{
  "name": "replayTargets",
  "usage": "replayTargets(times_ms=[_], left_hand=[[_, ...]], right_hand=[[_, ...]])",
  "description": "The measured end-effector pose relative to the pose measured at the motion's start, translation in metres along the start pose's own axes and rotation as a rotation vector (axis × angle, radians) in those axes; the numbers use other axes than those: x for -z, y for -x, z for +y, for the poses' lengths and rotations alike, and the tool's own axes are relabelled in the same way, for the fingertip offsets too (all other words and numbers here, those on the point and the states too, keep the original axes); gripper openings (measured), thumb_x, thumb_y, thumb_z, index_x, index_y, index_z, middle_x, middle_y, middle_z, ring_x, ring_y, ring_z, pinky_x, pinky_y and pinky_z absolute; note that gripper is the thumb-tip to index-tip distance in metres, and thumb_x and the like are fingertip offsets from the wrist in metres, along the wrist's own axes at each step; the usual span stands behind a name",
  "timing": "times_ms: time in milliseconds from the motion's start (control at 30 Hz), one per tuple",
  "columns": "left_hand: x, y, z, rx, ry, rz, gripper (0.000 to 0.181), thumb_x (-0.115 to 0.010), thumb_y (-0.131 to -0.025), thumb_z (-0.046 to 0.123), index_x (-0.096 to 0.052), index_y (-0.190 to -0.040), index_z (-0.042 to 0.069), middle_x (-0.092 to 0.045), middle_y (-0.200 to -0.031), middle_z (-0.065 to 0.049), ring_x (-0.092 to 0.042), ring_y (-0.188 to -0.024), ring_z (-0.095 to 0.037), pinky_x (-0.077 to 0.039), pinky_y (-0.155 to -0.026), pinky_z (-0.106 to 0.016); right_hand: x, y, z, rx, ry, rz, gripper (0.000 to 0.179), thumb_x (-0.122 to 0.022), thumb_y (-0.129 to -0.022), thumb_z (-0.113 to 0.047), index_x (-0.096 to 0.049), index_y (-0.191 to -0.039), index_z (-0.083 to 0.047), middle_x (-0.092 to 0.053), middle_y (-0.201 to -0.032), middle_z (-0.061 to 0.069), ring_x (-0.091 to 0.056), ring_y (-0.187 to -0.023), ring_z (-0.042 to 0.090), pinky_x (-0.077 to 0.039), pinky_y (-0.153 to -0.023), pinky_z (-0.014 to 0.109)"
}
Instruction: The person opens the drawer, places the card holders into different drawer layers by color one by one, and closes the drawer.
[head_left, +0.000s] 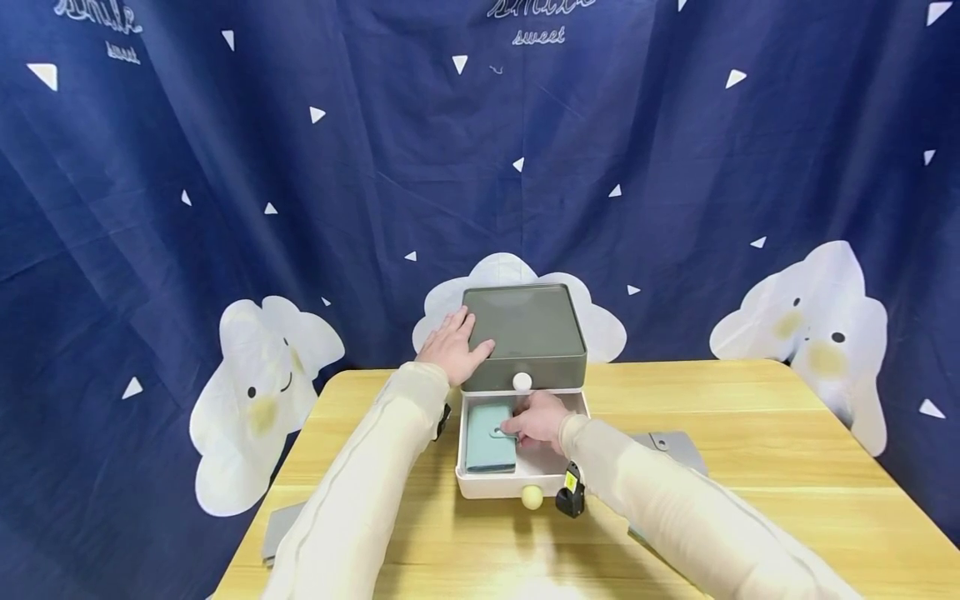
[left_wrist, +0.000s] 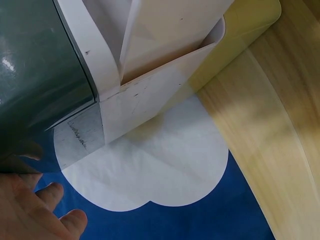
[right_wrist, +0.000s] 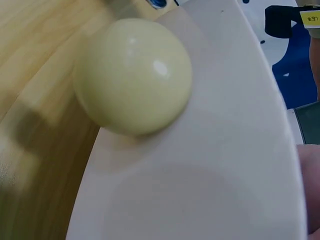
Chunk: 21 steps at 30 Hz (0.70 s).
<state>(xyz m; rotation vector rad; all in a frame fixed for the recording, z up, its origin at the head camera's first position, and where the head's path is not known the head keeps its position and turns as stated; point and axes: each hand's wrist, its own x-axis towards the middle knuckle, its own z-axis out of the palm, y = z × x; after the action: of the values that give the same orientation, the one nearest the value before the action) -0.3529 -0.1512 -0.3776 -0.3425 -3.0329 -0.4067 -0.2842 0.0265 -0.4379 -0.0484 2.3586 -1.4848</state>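
A small dark grey-green and white drawer box [head_left: 528, 325] stands on the table, its lower white drawer [head_left: 480, 485] pulled out. Inside, on the left, lies a teal wallet [head_left: 491, 450] with a snap strap. My right hand [head_left: 542, 418] reaches into the drawer and pinches the wallet by its strap side; some fingers are hidden. My left hand [head_left: 452, 350] rests with spread fingers on the box's top left edge. The drawer's round cream knob [right_wrist: 132, 77] fills much of the right wrist view. In the left wrist view, left-hand fingers [left_wrist: 47, 200] appear beside the box.
A grey wallet [head_left: 678, 450] with a snap lies right of the drawer, partly behind the right sleeve. Another grey flat item [head_left: 279, 531] sits by the left sleeve. A teal edge [head_left: 645, 543] shows under the right forearm. Behind the table hangs a blue curtain [head_left: 480, 167].
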Motion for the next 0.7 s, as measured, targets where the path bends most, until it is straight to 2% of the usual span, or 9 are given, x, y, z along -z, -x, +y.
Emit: replayTargets(times_ms=[233, 333, 400, 533, 700], left_hand=[[0.001, 0.002, 0.003, 0.005, 0.003, -0.001, 0.077, -0.028, -0.088, 0.065, -0.022, -0.147, 0.015, -0.007, -0.152, 0.003, -0.003, -0.138, -0.020, -0.012, -0.108, -0.047], [0.001, 0.003, 0.004, 0.000, 0.005, -0.003, 0.077, -0.028, -0.088, 0.064, -0.022, -0.146, 0.014, -0.008, -0.152, 0.002, -0.004, -0.138, -0.020, -0.013, -0.107, -0.047], [0.000, 0.003, 0.005, -0.011, 0.010, -0.005, 0.078, -0.028, -0.088, 0.064, -0.022, -0.146, 0.014, -0.008, -0.152, 0.002, -0.004, -0.138, -0.021, -0.013, -0.107, -0.047], [-0.001, 0.002, 0.002, -0.011, 0.003, -0.011, 0.078, -0.028, -0.088, 0.064, -0.021, -0.147, 0.013, -0.007, -0.153, 0.001, -0.003, -0.138, -0.021, -0.013, -0.107, -0.047], [0.001, 0.001, -0.001, 0.002, -0.002, -0.006, 0.077, -0.029, -0.088, 0.064, -0.020, -0.147, 0.014, -0.006, -0.153, 0.002, -0.002, -0.138, -0.020, -0.012, -0.107, -0.047]], right_hand=[[0.005, 0.002, 0.000, -0.009, 0.068, 0.004, 0.024, -0.076, -0.074, -0.016, -0.064, -0.086, 0.001, -0.061, -0.069, 0.008, -0.060, -0.059, 0.017, -0.051, -0.057, 0.028], [0.011, 0.003, 0.001, 0.004, 0.059, -0.028, 0.020, -0.075, -0.074, -0.016, -0.065, -0.081, 0.000, -0.061, -0.066, 0.008, -0.057, -0.058, 0.015, -0.050, -0.056, 0.028], [0.017, 0.006, 0.001, 0.017, 0.014, -0.070, 0.018, -0.073, -0.076, -0.014, -0.065, -0.080, 0.001, -0.060, -0.066, 0.008, -0.056, -0.058, 0.014, -0.050, -0.058, 0.028], [0.032, 0.016, -0.006, 0.088, -0.085, -0.201, 0.022, -0.067, -0.081, -0.011, -0.064, -0.092, 0.007, -0.063, -0.076, 0.013, -0.058, -0.066, 0.016, -0.051, -0.066, 0.031], [0.055, 0.034, -0.018, 0.155, -0.195, -0.323, 0.038, -0.064, -0.085, -0.011, -0.054, -0.113, 0.013, -0.064, -0.099, 0.019, -0.063, -0.089, 0.027, -0.050, -0.079, 0.036]])
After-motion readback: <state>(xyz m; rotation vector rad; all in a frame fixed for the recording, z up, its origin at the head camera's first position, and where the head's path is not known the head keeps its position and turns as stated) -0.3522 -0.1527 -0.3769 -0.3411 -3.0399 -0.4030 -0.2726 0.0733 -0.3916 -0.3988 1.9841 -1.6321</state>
